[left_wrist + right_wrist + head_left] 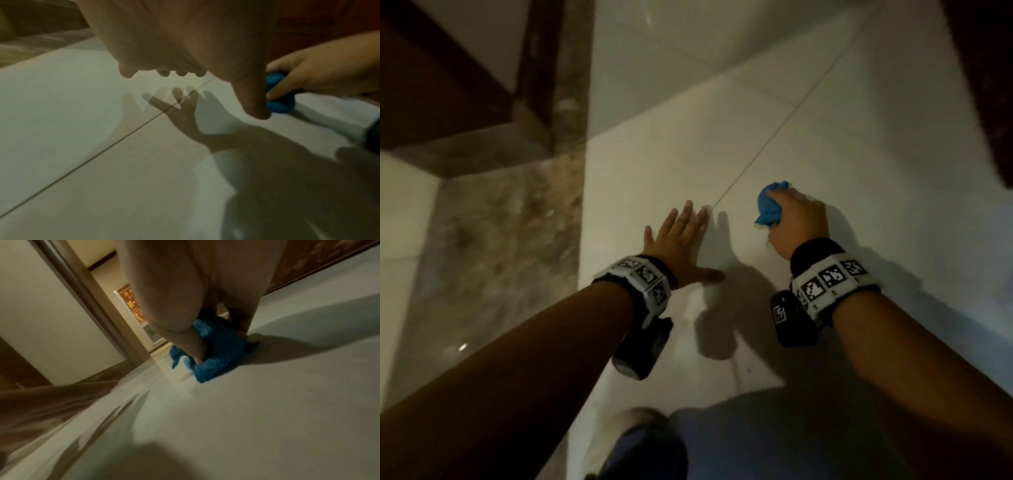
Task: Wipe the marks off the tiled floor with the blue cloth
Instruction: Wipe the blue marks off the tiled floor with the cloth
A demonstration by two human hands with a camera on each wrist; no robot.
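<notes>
So I'm down low over the tiled floor (825, 144) with the blue cloth (770, 205) balled up in my right hand (796, 224). Fingers and thumb are curled right around it, so it's a tight wad rather than a flat sheet. I'd say that's on purpose: a bunched cloth lets me put pressure on one small spot instead of skating over the tile. From the right wrist view the underside of the cloth (218, 356) is sitting on the floor, so it's in contact and ready to scrub.

My left hand (681, 246) has nothing in it. It's spread out, fingers straight and fanned, palm down just to the left of the cloth hand. The left wrist view shows its shadow sitting apart from the fingertips (163, 73), so I reckon it's hovering just above the tile, probably about to go down as a prop so I can lean into the wipe.

A grout line (774, 137) runs away from me, and its near end comes down between my two hands. The cloth is on the tile to the right of that line.

Honestly I can't make out the marks themselves here, the light is dim and the frames are a bit smeary. There's a tiny blue fleck (749, 370) on the floor back near my wrists, can't tell if it's lint or a stain.
</notes>
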